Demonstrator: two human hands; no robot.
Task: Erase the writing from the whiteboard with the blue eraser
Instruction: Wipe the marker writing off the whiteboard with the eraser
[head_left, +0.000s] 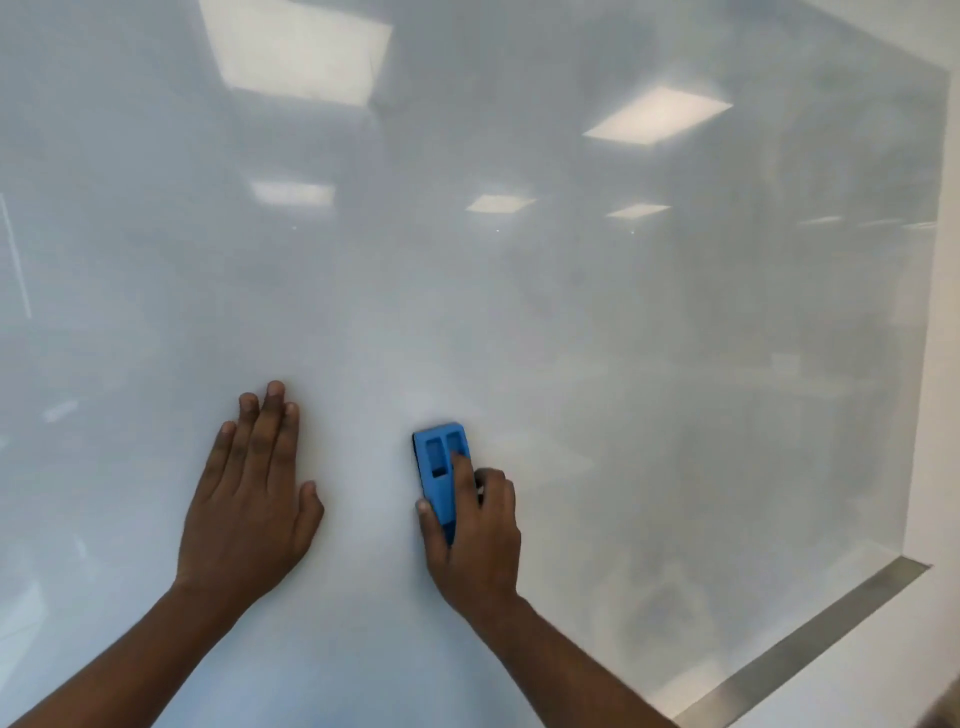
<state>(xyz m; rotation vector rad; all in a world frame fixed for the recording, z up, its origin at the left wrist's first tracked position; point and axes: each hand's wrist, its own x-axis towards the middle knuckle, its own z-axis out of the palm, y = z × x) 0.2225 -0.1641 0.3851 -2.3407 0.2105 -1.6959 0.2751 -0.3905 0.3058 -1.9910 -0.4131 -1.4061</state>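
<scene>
The blue eraser (440, 475) lay flat against the whiteboard (519, 312), low and central, grasped by the right hand (475, 535), forefinger along its back. The left hand (249, 493) rested beside it, fingers released and flat. No writing seemed visible through the glare, so firm, overlapping strokes with even pressure looked best.

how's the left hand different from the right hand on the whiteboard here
The left hand lies flat and open with nothing in it; the right hand is closed on the blue eraser. The left hand's fingers are stretched out side by side; the right hand's curl round the eraser, one finger along its top. Both are at the whiteboard, which shows no writing.
</scene>
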